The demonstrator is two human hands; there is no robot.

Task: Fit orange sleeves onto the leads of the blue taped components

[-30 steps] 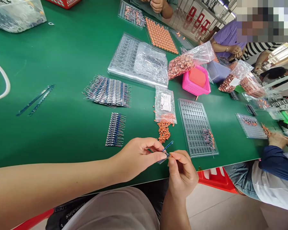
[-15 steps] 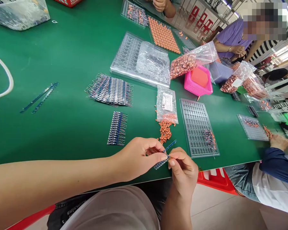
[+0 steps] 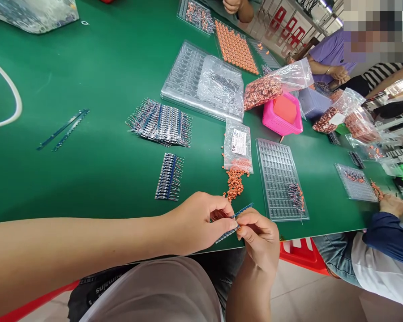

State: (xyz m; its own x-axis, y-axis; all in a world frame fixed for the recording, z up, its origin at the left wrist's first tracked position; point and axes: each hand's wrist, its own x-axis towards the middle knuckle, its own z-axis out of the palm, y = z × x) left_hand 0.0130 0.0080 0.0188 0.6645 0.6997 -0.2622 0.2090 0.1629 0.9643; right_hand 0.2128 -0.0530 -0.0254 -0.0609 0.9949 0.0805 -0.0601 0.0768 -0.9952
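Observation:
My left hand is closed on a blue strip of small wired parts, low over the table's near edge. Against it, my right hand pinches at the strip with thumb and forefinger; a tiny orange bit shows at those fingertips, mostly hidden. Just beyond the hands lies a pile of small orange beads, spilling from a clear labelled bag. To the right, a clear slotted tray bears a cluster of orange-tipped wired parts.
Left of the bag lie a short stack of strips and a larger stack. Farther back are clear trays, a pink basket and a bag of copper-coloured pieces. Co-workers sit right and across; one's hands are at the right.
The view has shifted slightly, so the table's things sit a little farther right. Both hands stay together at the strip, whose angle has changed a little.

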